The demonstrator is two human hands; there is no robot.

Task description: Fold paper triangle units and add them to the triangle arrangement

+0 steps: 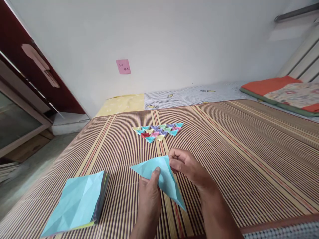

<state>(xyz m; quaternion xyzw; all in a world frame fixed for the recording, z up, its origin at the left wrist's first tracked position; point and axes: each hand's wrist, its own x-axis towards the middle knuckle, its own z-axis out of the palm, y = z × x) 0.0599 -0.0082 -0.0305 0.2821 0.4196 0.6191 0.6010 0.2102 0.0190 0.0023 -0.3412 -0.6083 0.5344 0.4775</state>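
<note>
A light blue sheet of paper (161, 172), folded into a triangle, is held up above the striped mat. My left hand (149, 196) grips its lower left side, the thumb lying across the front face. At the upper right corner, my right hand (183, 164) has its fingers curled and pinched on the paper's edge. Beyond the hands, several small folded paper pieces (159, 131) in many colours lie in rows. Left of my left hand rests a thick stack of paper squares (74, 199), a creased light blue sheet on top.
The striped bamboo mat (236, 159) covers the bed. Folded orange and floral bedding (284, 89) lies at the far right. A pink note (123, 66) is stuck to the white wall behind. A dark red door (37, 59) stands at the left.
</note>
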